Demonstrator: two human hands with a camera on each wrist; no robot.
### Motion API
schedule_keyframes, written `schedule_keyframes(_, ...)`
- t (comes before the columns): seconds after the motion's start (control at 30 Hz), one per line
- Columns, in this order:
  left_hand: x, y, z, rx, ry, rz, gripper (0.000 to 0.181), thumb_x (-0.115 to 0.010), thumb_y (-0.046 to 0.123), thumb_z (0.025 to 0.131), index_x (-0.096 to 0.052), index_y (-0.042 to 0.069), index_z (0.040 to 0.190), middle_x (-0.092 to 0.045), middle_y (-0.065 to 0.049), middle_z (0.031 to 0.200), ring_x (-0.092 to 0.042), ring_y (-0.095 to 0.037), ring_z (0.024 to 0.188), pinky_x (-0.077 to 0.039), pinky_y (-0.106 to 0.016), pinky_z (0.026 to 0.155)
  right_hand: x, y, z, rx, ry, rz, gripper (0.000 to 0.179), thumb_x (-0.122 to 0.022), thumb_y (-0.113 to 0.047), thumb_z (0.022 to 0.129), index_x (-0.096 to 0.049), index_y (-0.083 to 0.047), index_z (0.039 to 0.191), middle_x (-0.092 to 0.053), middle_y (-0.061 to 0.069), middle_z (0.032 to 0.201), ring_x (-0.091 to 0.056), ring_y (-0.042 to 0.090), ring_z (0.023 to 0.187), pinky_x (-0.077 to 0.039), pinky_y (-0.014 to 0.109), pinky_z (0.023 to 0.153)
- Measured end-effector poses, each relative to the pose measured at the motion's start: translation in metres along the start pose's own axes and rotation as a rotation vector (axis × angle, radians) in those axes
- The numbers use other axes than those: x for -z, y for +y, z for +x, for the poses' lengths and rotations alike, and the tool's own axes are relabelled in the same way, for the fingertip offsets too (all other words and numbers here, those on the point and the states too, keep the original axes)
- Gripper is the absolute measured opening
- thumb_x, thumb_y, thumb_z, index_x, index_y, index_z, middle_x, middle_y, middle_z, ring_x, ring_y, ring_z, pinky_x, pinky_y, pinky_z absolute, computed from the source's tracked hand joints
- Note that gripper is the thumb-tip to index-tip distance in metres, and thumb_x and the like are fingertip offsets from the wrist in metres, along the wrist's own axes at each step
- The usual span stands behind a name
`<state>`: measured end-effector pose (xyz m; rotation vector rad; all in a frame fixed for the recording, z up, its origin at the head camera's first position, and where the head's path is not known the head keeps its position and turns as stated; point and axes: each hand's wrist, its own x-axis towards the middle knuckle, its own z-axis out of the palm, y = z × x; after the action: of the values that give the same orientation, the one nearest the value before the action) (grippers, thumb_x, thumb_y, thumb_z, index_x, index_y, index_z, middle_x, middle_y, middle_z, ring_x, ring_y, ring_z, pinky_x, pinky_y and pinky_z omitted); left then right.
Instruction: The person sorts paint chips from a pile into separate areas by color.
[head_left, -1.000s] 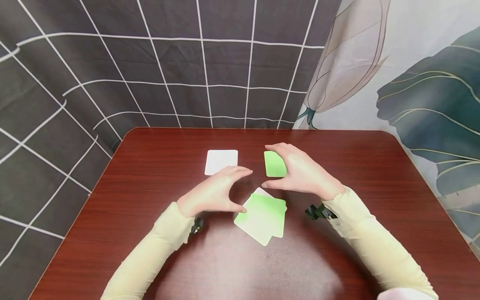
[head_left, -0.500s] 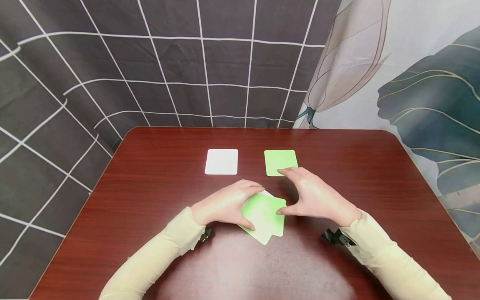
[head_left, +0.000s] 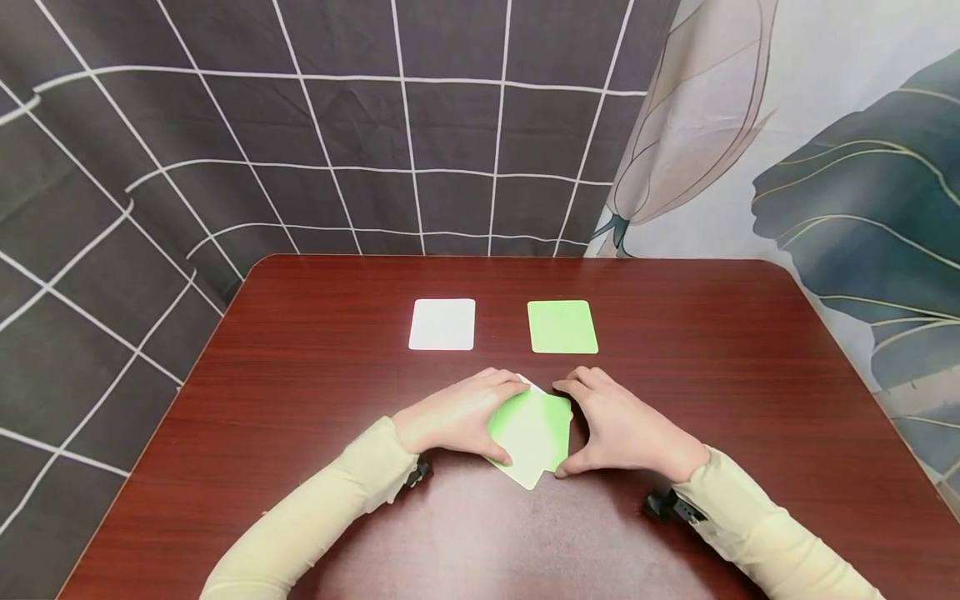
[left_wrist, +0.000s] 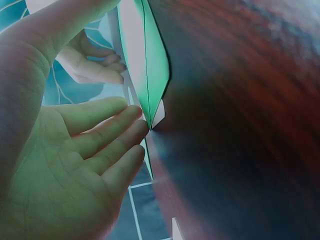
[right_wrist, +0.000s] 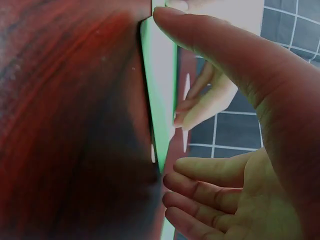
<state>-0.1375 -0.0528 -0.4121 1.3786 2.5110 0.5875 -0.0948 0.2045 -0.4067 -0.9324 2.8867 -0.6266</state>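
My left hand (head_left: 463, 414) and right hand (head_left: 633, 429) flank a skewed pile of cards (head_left: 534, 433), green on top, on the red-brown table (head_left: 322, 342). Both are spread, thumbs well apart from fingers; I cannot tell how firmly either touches. My right thumb is at the pile's near right corner. Farther off, a white card (head_left: 442, 325) lies left and a green card (head_left: 562, 327) right. Beyond hangs a dark gridded cloth (head_left: 360, 129).

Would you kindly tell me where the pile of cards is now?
In the head view, the pile is just right of centre, between the left hand and right hand, below the separate green card.
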Motion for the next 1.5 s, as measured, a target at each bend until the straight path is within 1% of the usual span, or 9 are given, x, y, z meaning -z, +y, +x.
schedule_keyframes(0.2,0.0,0.0,0.0,0.007,0.004,0.009,0.09,-0.092,0.04,0.07,-0.054,0.002,0.143,-0.056,-0.004,0.137,-0.05,-0.02,0.124,-0.041,-0.025,0.102,-0.004,0.0,0.0,0.016,0.003,-0.003,0.093,-0.097,-0.05,0.048,-0.064,-0.001,0.121,-0.055,-0.002,0.107,-0.049,0.016,0.1,-0.05,0.032,0.086)
schedule_keyframes(0.47,-0.002,-0.003,0.002,-0.002,0.019,0.019,0.096,-0.092,0.047,0.068,-0.053,0.001,0.143,-0.055,-0.004,0.138,-0.048,-0.02,0.126,-0.039,-0.024,0.105,-0.007,0.007,-0.001,0.074,0.062,0.006,0.083,-0.095,-0.043,0.05,-0.064,-0.003,0.115,-0.054,0.0,0.109,-0.047,0.015,0.097,-0.049,0.032,0.085)
schedule_keyframes(0.67,0.002,-0.006,0.005,0.025,0.032,0.057,0.103,-0.093,0.049,0.066,-0.05,-0.001,0.145,-0.054,-0.004,0.138,-0.048,-0.019,0.127,-0.037,-0.024,0.107,0.002,0.013,-0.001,0.077,0.093,0.023,0.085,-0.095,-0.041,0.05,-0.062,-0.002,0.117,-0.052,0.002,0.114,-0.047,0.018,0.102,-0.049,0.035,0.087)
schedule_keyframes(0.83,0.009,-0.005,0.011,0.034,0.063,0.069,0.1,-0.092,0.045,0.067,-0.051,-0.001,0.145,-0.054,-0.004,0.137,-0.047,-0.019,0.126,-0.038,-0.024,0.106,0.012,0.019,0.002,0.088,0.106,0.026,0.085,-0.095,-0.038,0.05,-0.061,-0.002,0.119,-0.052,0.003,0.115,-0.047,0.019,0.103,-0.048,0.034,0.087)
schedule_keyframes(1.03,0.017,-0.005,0.023,0.011,0.108,0.085,0.096,-0.092,0.043,0.068,-0.053,-0.001,0.143,-0.053,-0.005,0.135,-0.046,-0.02,0.125,-0.038,-0.023,0.106,0.023,0.028,0.008,0.077,0.097,0.011,0.088,-0.094,-0.035,0.051,-0.059,0.002,0.122,-0.052,0.008,0.118,-0.047,0.023,0.104,-0.048,0.037,0.088)
schedule_keyframes(1.23,0.031,-0.008,0.039,0.042,0.134,0.071,0.101,-0.092,0.047,0.069,-0.049,-0.001,0.146,-0.05,-0.008,0.143,-0.044,-0.021,0.132,-0.035,-0.025,0.11,0.037,0.04,0.02,0.07,0.129,-0.03,0.097,-0.098,-0.044,0.05,-0.058,0.006,0.123,-0.053,0.012,0.118,-0.049,0.027,0.105,-0.047,0.041,0.089)
schedule_keyframes(1.3,0.036,-0.011,0.046,0.049,0.148,0.069,0.103,-0.092,0.047,0.068,-0.048,-0.001,0.147,-0.049,-0.009,0.144,-0.043,-0.021,0.133,-0.034,-0.025,0.111,0.043,0.045,0.027,0.061,0.136,-0.045,0.098,-0.098,-0.045,0.05,-0.058,0.005,0.123,-0.053,0.013,0.117,-0.048,0.028,0.105,-0.046,0.041,0.089)
schedule_keyframes(1.4,0.044,-0.017,0.057,0.059,0.175,0.068,0.104,-0.093,0.046,0.068,-0.047,-0.001,0.149,-0.048,-0.01,0.145,-0.043,-0.022,0.133,-0.034,-0.026,0.111,0.053,0.054,0.039,0.047,0.136,-0.049,0.097,-0.099,-0.041,0.052,-0.058,0.007,0.126,-0.054,0.015,0.118,-0.049,0.031,0.108,-0.046,0.043,0.091)
schedule_keyframes(1.5,0.052,-0.025,0.069,0.073,0.205,0.068,0.104,-0.093,0.045,0.069,-0.046,-0.002,0.149,-0.048,-0.01,0.146,-0.043,-0.023,0.132,-0.035,-0.026,0.11,0.064,0.062,0.053,0.008,0.12,-0.044,0.098,-0.1,-0.037,0.054,-0.057,0.007,0.13,-0.053,0.016,0.122,-0.048,0.032,0.112,-0.047,0.046,0.094)
